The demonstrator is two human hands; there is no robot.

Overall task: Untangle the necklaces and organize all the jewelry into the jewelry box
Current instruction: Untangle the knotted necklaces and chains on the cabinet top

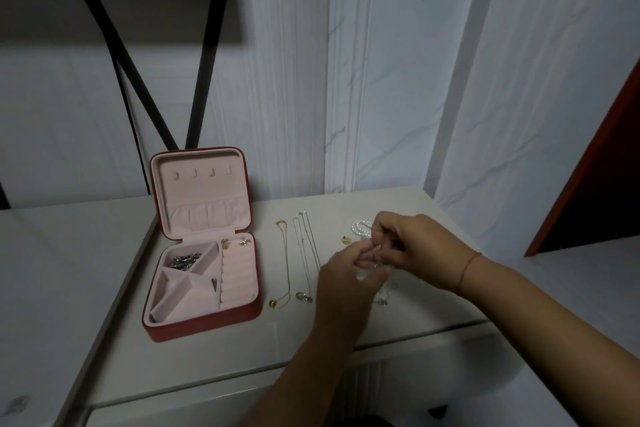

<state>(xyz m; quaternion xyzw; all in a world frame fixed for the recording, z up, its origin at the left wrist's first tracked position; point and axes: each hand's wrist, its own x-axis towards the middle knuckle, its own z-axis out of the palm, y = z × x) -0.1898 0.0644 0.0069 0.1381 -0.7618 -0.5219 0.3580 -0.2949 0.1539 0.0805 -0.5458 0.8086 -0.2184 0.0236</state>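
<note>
Over white bench [214, 357], just right of open jewelry box [204, 326], pinching thin necklace chain [383, 300] with left hand [346, 284] and right hand [412, 246], both closed on it: light, limp, slippery, easily kinked, so probably best held gently near any tangle.

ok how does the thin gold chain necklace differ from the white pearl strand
The thin gold chain necklace is a fine metal chain; the white pearl strand is round beads. The necklace lies stretched straight beside the red jewelry box; the pearl strand sits bunched farther right, partly behind the right hand. Both lie on the white tabletop, outside the box.
</note>
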